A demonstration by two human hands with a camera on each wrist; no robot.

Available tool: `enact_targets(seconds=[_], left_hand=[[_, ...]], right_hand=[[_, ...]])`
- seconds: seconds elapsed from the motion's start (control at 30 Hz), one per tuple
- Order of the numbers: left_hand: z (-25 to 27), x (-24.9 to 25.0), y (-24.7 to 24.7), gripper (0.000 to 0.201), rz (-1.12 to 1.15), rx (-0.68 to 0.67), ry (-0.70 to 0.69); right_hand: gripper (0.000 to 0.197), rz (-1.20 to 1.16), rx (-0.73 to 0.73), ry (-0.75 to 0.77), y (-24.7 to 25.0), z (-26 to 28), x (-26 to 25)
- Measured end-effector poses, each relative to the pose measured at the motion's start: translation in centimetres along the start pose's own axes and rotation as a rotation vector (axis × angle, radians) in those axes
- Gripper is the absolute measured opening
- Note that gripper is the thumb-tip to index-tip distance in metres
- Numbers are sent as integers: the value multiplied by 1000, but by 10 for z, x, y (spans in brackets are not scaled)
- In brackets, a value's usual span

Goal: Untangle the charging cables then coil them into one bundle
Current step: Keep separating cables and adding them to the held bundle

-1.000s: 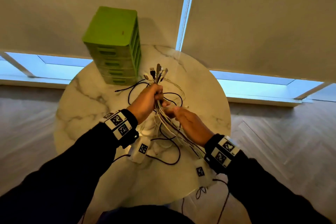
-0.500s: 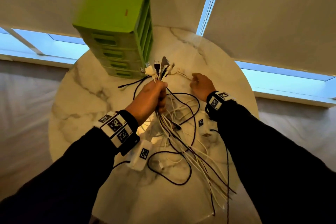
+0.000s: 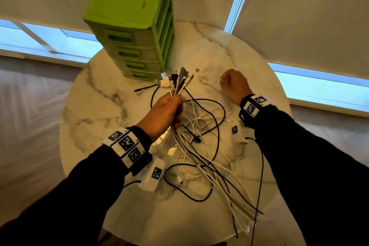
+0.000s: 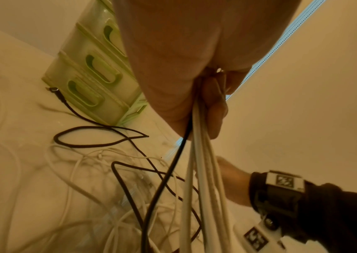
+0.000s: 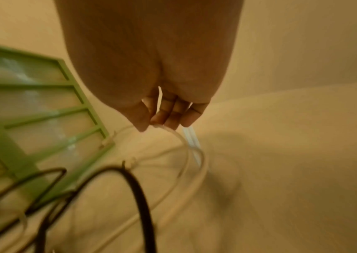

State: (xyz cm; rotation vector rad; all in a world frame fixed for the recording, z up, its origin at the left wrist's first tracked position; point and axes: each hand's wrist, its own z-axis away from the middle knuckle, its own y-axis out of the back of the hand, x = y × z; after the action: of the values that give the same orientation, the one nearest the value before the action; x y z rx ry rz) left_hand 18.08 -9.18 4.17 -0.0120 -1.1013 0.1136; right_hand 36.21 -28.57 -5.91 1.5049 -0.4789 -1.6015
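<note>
My left hand (image 3: 169,112) grips a bunch of white and black charging cables (image 3: 180,84) just below their plugs, which fan out above the fist. From the fist (image 4: 197,109) the cables (image 4: 203,179) hang down and trail in loose loops (image 3: 201,158) over the round marble table (image 3: 95,106). My right hand (image 3: 232,84) is at the far right of the table, pinching a thin white cable (image 5: 179,137) between thumb and fingertips (image 5: 164,119). That white cable (image 3: 209,86) runs left across the marble towards a loose plug (image 3: 202,80).
A green plastic drawer unit (image 3: 135,32) stands at the back of the table, just behind the plugs. Several cable ends hang over the table's near right edge (image 3: 249,223). A small white plug (image 3: 200,70) lies beside the drawers. Blinds and low windows lie beyond.
My right hand let go of the bunch near the left hand, swung out to the far right of the table and took hold of a white cable there. The left hand kept its grip.
</note>
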Motion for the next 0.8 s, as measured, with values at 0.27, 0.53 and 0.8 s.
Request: enact_targets(seconds=[0.27, 0.53, 0.8], left_hand=[[10, -14, -4, 20, 314, 103, -6], [48, -3, -24, 39, 334, 80, -143], [94, -1, -21, 30, 42, 27, -246]], right_hand=[[7, -866, 12, 19, 82, 92, -82], [6, -831, -1, 207, 30, 222, -131], [9, -645, 63, 281, -4, 265, -146]])
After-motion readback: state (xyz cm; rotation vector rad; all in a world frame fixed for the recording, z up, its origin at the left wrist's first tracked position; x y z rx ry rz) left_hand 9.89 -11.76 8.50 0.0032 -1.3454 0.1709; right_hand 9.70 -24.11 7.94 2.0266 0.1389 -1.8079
